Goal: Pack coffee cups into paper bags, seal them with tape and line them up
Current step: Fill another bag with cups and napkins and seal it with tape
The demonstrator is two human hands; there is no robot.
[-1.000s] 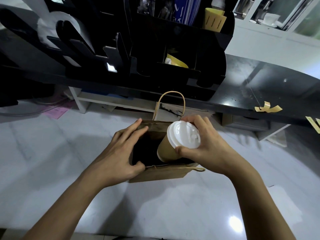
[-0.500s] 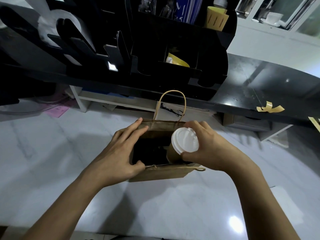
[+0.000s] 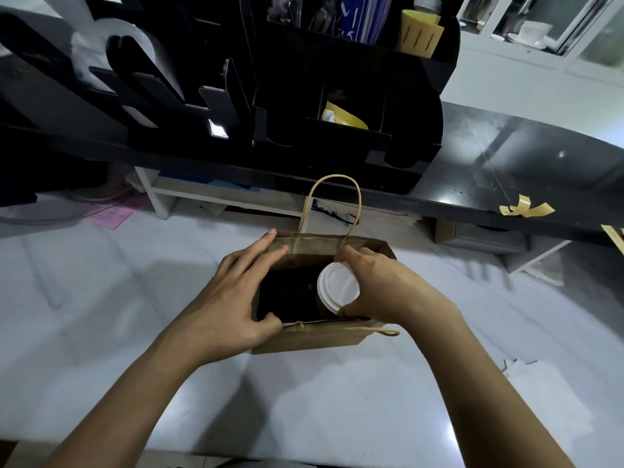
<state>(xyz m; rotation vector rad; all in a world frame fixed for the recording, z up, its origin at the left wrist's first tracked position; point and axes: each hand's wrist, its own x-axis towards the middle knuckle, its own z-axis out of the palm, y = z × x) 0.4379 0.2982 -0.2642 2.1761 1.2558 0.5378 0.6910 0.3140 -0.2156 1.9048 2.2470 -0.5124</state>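
A brown paper bag (image 3: 314,341) with twisted paper handles stands open on the white marble counter (image 3: 101,298). My left hand (image 3: 236,298) holds its mouth apart, fingers on the far rim and thumb on the near rim. My right hand (image 3: 381,288) grips a brown coffee cup by its white lid (image 3: 337,287), and the cup sits low inside the right half of the bag. Most of the cup's body is hidden by the bag. The left half of the bag's inside is dark.
A black shelf (image 3: 506,153) with a black organiser (image 3: 337,106) runs across the back, just beyond the bag's upright handle (image 3: 332,197). Curled strips of yellowish tape (image 3: 526,209) hang on the shelf's front edge at right. A pink paper (image 3: 111,216) lies at far left.
My right hand has lowered the cup from above the bag's mouth down into the bag. My left hand has kept the bag open in the same place.
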